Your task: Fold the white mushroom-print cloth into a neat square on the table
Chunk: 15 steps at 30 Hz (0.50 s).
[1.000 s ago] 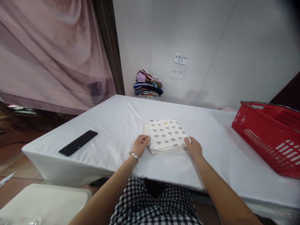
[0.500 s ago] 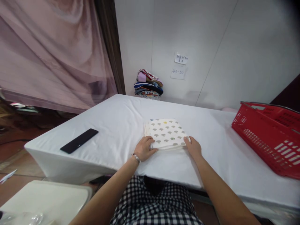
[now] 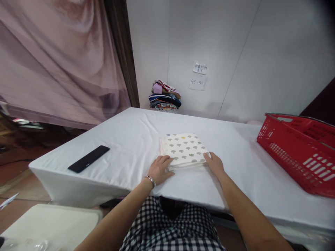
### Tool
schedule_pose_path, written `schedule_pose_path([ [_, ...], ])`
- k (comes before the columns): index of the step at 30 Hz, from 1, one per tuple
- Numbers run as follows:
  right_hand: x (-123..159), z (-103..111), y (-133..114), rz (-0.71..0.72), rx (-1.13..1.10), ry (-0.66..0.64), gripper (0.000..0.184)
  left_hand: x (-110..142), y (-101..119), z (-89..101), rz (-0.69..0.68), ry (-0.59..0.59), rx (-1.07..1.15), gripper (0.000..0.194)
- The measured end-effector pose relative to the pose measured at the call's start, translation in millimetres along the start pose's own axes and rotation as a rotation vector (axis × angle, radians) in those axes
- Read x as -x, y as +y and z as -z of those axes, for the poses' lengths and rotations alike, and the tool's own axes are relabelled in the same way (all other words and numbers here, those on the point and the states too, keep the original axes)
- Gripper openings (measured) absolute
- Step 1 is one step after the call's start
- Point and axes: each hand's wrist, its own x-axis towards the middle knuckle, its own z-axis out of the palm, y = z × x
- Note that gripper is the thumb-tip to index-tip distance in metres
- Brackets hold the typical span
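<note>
A folded cream cloth [image 3: 184, 150] printed with small grey tree shapes lies flat on the white-covered table [image 3: 131, 139], near its front edge. My left hand [image 3: 160, 168], a watch at its wrist, lies flat at the cloth's near left corner with its fingers stretched out against the edge. My right hand [image 3: 215, 164] rests at the near right corner, fingertips touching the cloth's edge. Neither hand grips the cloth.
A black remote-like slab [image 3: 88, 159] lies on the table's left part. A red plastic basket [image 3: 300, 150] stands at the right. A stack of folded clothes [image 3: 164, 96] sits at the far edge by the wall. A white board [image 3: 52, 223] is at the lower left.
My left hand has slid from the cloth's left side down to its near left corner and flattened. The right hand has stayed at the right corner.
</note>
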Motion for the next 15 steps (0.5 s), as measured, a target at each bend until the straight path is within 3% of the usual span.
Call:
schedule_pose_path([
  [6,3.3,0.8,-0.3,0.036,-0.022,0.020,0.049,-8.4,-4.3,-1.8,0.035,-0.028,-0.076,0.042],
  [11,9.8,-2.0,-2.9,0.062,-0.010,0.039,0.042,-37.6,-23.2,8.1,0.125,-0.011,-0.094,0.039],
  [15,14.7,-3.3,-3.7,0.096,-0.022,0.042,0.046,-40.4,-35.2,5.7,0.182,0.002,-0.096,0.040],
])
